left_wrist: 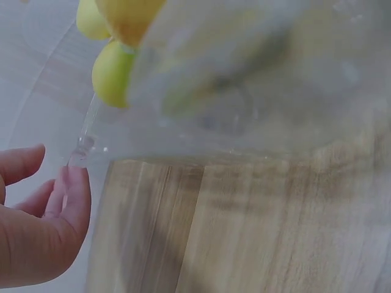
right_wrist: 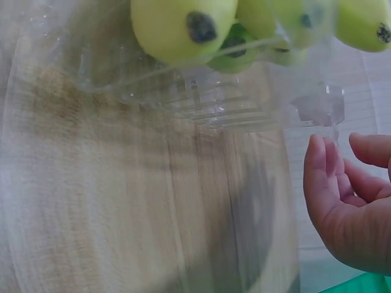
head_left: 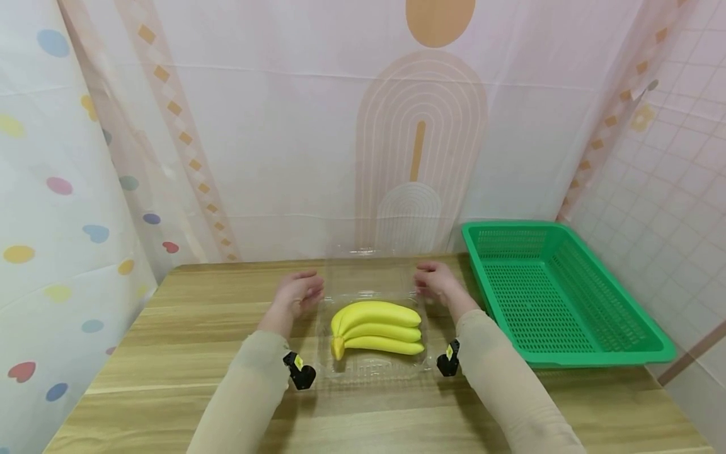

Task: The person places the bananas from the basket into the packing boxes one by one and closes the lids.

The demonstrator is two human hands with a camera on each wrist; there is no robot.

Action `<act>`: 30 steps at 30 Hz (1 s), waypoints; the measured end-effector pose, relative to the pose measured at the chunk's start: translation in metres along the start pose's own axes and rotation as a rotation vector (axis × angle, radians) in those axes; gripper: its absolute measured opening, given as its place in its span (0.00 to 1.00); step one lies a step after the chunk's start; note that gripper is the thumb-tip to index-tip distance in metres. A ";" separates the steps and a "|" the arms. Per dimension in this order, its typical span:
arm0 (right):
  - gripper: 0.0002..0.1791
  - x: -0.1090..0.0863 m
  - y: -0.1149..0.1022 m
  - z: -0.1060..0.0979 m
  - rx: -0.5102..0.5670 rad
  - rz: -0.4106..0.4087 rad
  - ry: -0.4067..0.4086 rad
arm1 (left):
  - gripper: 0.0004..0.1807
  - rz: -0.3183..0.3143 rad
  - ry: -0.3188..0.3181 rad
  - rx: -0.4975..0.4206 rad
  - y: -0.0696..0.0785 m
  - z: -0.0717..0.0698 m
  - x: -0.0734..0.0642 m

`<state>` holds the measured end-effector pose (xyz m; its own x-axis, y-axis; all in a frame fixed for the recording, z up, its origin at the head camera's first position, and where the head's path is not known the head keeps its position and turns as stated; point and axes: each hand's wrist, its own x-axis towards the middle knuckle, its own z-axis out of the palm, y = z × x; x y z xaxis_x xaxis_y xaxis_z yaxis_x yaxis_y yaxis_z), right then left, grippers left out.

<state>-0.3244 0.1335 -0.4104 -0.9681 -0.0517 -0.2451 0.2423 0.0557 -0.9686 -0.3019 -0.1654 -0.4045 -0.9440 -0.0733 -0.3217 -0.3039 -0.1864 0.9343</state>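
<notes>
A bunch of yellow bananas (head_left: 377,329) lies in the base of a clear plastic clamshell container (head_left: 371,372), and the container's transparent lid (head_left: 368,275) is raised at the back. My left hand (head_left: 295,295) is at the lid's left side, fingers loosely bent. In the left wrist view its fingertips (left_wrist: 78,177) meet the clear plastic edge near the hinge, with the thumb apart. On the other side, my right hand (head_left: 442,285) mirrors it. Its fingertips (right_wrist: 317,143) lie just by the container's corner in the right wrist view, thumb apart; whether they touch is hard to tell.
A green plastic basket (head_left: 615,359) with slotted walls stands on the right of the wooden table (head_left: 187,328). Patterned curtains (head_left: 283,157) hang behind the table and at both sides. A black wrist camera (head_left: 299,371) sits on each sleeve.
</notes>
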 end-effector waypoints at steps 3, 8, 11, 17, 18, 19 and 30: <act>0.23 0.000 -0.001 0.001 0.022 -0.012 0.007 | 0.28 0.024 0.003 0.014 0.001 0.001 0.000; 0.22 -0.001 -0.004 0.001 0.027 -0.043 0.018 | 0.25 0.053 0.008 0.016 0.002 0.003 -0.001; 0.21 -0.002 -0.004 0.001 0.041 -0.051 0.028 | 0.25 0.072 0.015 0.015 0.001 0.004 0.000; 0.20 -0.004 -0.006 0.002 0.058 -0.058 0.051 | 0.23 0.106 0.037 0.005 0.000 0.004 0.000; 0.20 -0.004 -0.006 0.002 0.059 -0.059 0.054 | 0.22 0.112 0.037 -0.002 0.000 0.004 -0.001; 0.20 -0.005 -0.007 0.002 0.060 -0.063 0.055 | 0.22 0.117 0.037 -0.009 -0.001 0.004 -0.001; 0.20 -0.013 -0.011 0.002 0.087 -0.087 0.058 | 0.13 0.204 0.070 -0.059 0.001 0.008 -0.004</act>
<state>-0.3148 0.1312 -0.3969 -0.9872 0.0053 -0.1593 0.1591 -0.0328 -0.9867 -0.2993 -0.1578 -0.4014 -0.9733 -0.1827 -0.1389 -0.0979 -0.2173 0.9712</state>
